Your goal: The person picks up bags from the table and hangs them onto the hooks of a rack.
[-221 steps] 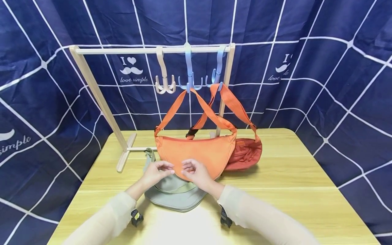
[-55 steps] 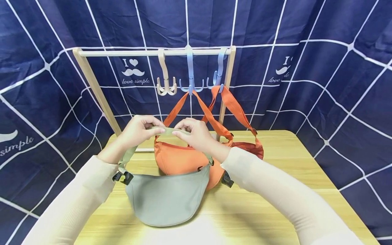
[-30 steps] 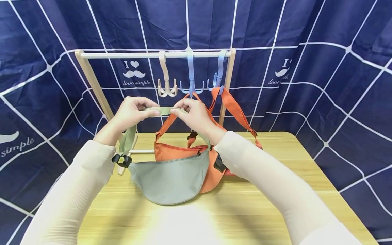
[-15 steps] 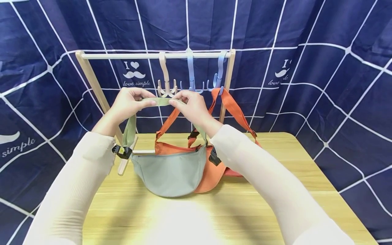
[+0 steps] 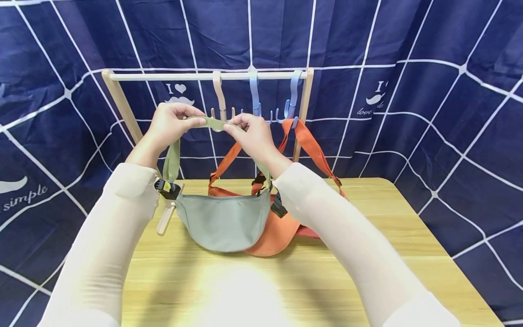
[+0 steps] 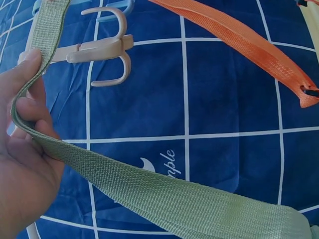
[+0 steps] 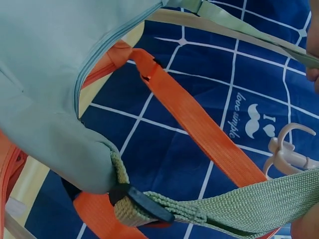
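Note:
A grey-green shoulder bag (image 5: 222,222) hangs by its light green strap (image 5: 214,123) from both hands. My left hand (image 5: 171,129) pinches the strap on one side, and my right hand (image 5: 255,138) pinches it a short way to the right. The stretch between them overlaps the prongs of the beige hook (image 5: 219,93) in the head view. In the left wrist view the strap (image 6: 129,189) runs through the fingers, with the beige prongs (image 6: 112,47) behind it. The right wrist view shows the bag's zipped edge and strap buckle (image 7: 144,201).
Two blue hooks (image 5: 254,88) share the wooden rack's bar (image 5: 163,77) with the beige one. An orange bag (image 5: 279,236) hangs behind the grey-green one, partly hidden. Behind that is a red bag (image 5: 308,233) on an orange strap (image 5: 312,143). A dark blue grid curtain surrounds the wooden table (image 5: 367,236).
Earlier the grey-green bag lay on the table while both hands were at the orange bag. Now it hangs by its strap from both hands, raised and moved back to the beige hook.

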The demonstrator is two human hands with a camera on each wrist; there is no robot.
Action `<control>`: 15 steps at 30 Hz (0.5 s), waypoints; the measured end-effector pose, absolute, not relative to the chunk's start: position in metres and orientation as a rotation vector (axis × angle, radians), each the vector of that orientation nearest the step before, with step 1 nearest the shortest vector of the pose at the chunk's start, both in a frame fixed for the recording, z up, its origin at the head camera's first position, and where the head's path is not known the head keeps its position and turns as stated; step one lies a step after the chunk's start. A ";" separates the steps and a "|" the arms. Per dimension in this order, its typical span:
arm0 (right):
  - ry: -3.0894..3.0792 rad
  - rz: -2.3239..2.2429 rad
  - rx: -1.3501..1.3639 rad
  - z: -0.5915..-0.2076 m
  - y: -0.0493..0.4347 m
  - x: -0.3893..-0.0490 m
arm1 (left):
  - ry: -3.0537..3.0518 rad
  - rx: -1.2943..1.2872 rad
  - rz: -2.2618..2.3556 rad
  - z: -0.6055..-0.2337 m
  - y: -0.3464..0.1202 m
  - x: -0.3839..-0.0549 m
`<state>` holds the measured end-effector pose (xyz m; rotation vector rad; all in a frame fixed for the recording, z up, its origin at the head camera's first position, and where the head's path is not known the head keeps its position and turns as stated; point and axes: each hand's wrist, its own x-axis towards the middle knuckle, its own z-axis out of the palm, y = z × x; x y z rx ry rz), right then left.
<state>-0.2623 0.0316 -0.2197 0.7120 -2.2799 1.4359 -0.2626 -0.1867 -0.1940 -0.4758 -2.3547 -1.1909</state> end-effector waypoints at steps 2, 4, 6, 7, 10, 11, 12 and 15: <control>-2.275 1.447 0.694 -0.220 0.031 -0.263 | -2.349 -0.473 -1.184 -0.192 -0.186 -0.265; -2.263 1.462 0.675 -0.220 0.029 -0.263 | -2.347 -0.474 -1.175 -0.191 -0.185 -0.266; -2.246 1.470 0.654 -0.221 0.027 -0.264 | -2.348 -0.472 -1.179 -0.190 -0.184 -0.268; -2.238 1.476 0.644 -0.221 0.026 -0.264 | -2.347 -0.472 -1.182 -0.189 -0.184 -0.269; -2.222 1.474 0.607 -0.223 0.023 -0.265 | -2.352 -0.459 -1.195 -0.188 -0.183 -0.272; -2.218 1.474 0.596 -0.223 0.022 -0.265 | -2.350 -0.453 -1.206 -0.187 -0.183 -0.273; -2.217 1.474 0.586 -0.223 0.021 -0.265 | -2.348 -0.450 -1.210 -0.187 -0.182 -0.274; -2.212 1.477 0.555 -0.223 0.019 -0.264 | -2.332 -0.443 -1.222 -0.185 -0.180 -0.277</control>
